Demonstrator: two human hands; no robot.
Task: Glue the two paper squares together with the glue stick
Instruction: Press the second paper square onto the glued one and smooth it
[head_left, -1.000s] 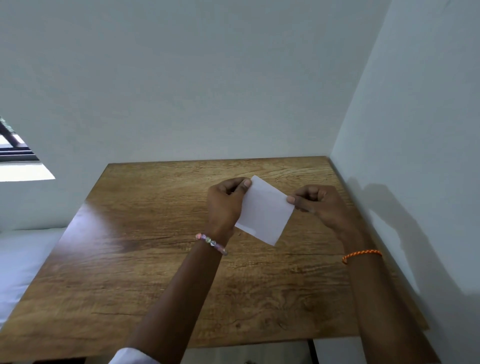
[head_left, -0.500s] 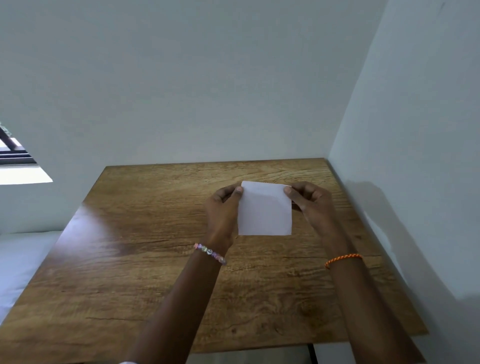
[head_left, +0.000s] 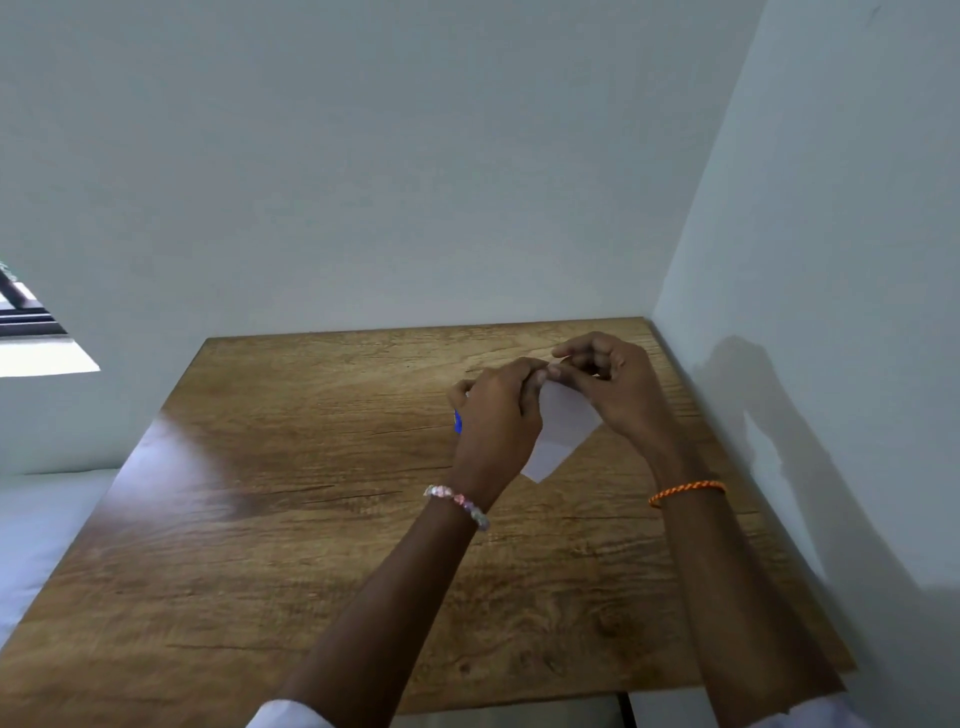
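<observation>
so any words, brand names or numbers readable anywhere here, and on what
None can be read.
The white paper held in both hands shows a blank face.
A small blue object peeks out beside the left hand; too little of it shows to tell whether it bears a label.
The right hand, the beaded bracelet, the orange cord bracelet and the wooden table carry no text.

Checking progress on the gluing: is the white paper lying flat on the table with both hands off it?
No. Both the left hand and right hand pinch the white paper at its top.
</observation>
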